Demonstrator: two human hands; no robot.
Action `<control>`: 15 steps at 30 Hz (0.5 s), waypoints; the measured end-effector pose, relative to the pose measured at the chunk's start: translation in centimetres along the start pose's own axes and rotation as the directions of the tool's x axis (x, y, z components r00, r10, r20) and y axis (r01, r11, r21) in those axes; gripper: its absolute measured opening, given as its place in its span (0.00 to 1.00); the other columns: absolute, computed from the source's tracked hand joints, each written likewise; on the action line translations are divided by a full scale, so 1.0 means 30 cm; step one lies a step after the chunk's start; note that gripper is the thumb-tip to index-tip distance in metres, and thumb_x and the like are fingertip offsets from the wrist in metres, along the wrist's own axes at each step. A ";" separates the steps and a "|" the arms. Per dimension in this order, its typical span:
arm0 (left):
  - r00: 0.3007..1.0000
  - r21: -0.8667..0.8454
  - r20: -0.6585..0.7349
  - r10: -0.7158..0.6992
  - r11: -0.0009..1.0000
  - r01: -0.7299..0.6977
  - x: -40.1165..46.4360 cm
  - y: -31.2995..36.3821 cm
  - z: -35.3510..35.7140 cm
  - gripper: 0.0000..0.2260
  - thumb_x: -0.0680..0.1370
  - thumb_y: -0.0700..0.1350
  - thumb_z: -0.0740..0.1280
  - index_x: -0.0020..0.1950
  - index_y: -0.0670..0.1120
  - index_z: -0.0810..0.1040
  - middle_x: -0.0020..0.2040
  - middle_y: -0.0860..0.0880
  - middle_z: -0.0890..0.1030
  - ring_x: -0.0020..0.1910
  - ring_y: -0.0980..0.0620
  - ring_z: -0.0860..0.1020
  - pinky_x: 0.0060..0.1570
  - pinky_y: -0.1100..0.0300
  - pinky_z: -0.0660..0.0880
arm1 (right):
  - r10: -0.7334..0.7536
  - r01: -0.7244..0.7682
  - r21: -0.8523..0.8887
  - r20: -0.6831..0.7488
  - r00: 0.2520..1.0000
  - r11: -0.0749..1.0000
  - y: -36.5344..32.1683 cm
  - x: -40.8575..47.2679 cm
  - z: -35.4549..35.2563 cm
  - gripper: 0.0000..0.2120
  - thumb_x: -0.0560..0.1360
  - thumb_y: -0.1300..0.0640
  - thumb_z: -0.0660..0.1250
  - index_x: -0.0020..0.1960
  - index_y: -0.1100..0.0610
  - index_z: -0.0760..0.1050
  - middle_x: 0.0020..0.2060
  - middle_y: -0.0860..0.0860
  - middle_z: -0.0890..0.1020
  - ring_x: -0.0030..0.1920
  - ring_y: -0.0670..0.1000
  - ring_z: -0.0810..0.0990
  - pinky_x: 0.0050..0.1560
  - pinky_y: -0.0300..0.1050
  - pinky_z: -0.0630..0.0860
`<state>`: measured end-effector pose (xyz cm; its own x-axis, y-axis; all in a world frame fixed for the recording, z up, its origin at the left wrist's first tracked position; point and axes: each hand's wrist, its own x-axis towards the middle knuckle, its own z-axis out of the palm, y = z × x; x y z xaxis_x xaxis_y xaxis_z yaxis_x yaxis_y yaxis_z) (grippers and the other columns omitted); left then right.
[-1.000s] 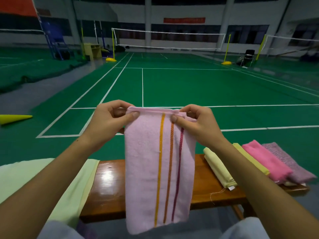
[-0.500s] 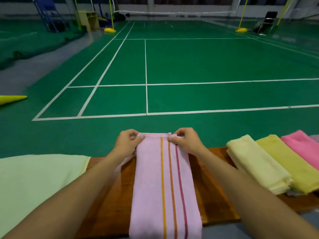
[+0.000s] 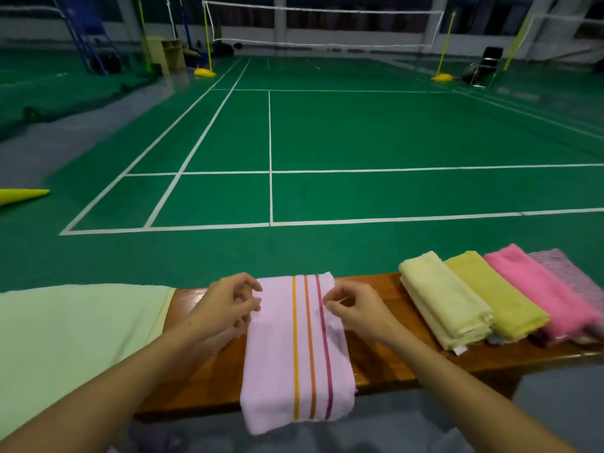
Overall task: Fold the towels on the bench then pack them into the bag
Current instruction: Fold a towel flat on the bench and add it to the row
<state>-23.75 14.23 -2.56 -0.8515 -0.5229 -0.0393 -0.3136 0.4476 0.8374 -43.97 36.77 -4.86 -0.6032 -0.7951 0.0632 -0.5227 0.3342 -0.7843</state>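
Note:
A lilac towel (image 3: 277,351) with orange and maroon stripes lies folded lengthwise across the wooden bench (image 3: 379,364), its near end hanging over the front edge. My left hand (image 3: 228,302) hovers at the towel's far left corner, fingers loosely curled and holding nothing. My right hand (image 3: 356,308) sits the same way at the far right corner, fingertips just off the cloth. A pale green fabric item (image 3: 75,331) covers the bench's left end; I cannot tell whether it is the bag.
Several folded towels lie side by side on the bench's right end: pale yellow (image 3: 444,299), yellow-green (image 3: 493,295), pink (image 3: 536,289) and mauve (image 3: 568,276). Beyond the bench stretches a green badminton court with a net (image 3: 320,24). A yellow cone (image 3: 19,196) lies at far left.
The lilac towel came down from hanging in the air to lying flat across the bench. Both hands let go of its top corners and drew back slightly.

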 end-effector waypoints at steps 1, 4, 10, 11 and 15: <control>0.999 0.001 0.037 0.008 1.000 -0.008 -0.051 0.001 0.017 0.06 0.80 0.39 0.72 0.55 0.48 0.79 0.41 0.47 0.86 0.34 0.45 0.84 0.33 0.51 0.81 | -0.004 0.004 0.011 0.044 0.999 1.000 -0.007 -0.055 0.011 0.03 0.79 0.53 0.73 0.51 0.47 0.84 0.46 0.41 0.85 0.49 0.42 0.84 0.52 0.43 0.84; 0.990 0.087 0.125 0.067 0.993 -0.078 -0.165 -0.017 0.062 0.07 0.78 0.44 0.74 0.54 0.54 0.81 0.43 0.52 0.86 0.41 0.52 0.83 0.44 0.49 0.83 | -0.013 0.012 0.008 0.160 0.987 1.000 -0.017 -0.183 0.037 0.04 0.79 0.50 0.71 0.54 0.46 0.83 0.48 0.39 0.84 0.52 0.41 0.83 0.56 0.44 0.84; 0.868 0.647 0.404 0.290 0.579 -0.495 -0.321 -0.118 0.120 0.30 0.74 0.74 0.64 0.73 0.64 0.70 0.78 0.60 0.68 0.78 0.57 0.64 0.77 0.54 0.62 | -0.145 0.223 -0.218 0.326 0.934 0.950 0.027 -0.350 0.079 0.11 0.78 0.42 0.68 0.60 0.38 0.78 0.67 0.33 0.73 0.70 0.34 0.68 0.72 0.42 0.69; 0.857 0.687 0.441 0.264 0.515 -0.513 -0.338 -0.142 0.130 0.36 0.72 0.77 0.62 0.77 0.66 0.64 0.82 0.58 0.61 0.81 0.54 0.58 0.78 0.52 0.58 | -0.146 0.232 -0.237 0.332 0.932 0.943 0.032 -0.365 0.086 0.13 0.77 0.40 0.69 0.61 0.38 0.77 0.70 0.32 0.70 0.72 0.34 0.65 0.73 0.42 0.67; 0.824 0.778 0.483 0.297 0.287 -0.560 -0.357 -0.173 0.157 0.47 0.68 0.73 0.72 0.82 0.59 0.59 0.83 0.48 0.62 0.81 0.46 0.63 0.76 0.46 0.63 | -0.144 0.221 -0.232 0.309 0.940 0.947 0.032 -0.382 0.095 0.17 0.75 0.36 0.70 0.62 0.37 0.77 0.71 0.31 0.67 0.73 0.35 0.62 0.75 0.45 0.68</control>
<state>-14.99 20.94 -9.04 -0.9975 0.0530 -0.0466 0.0599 0.9850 -0.1618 -35.85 44.77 -8.09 -0.3055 -0.9520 -0.0186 -0.7683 0.2580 -0.5858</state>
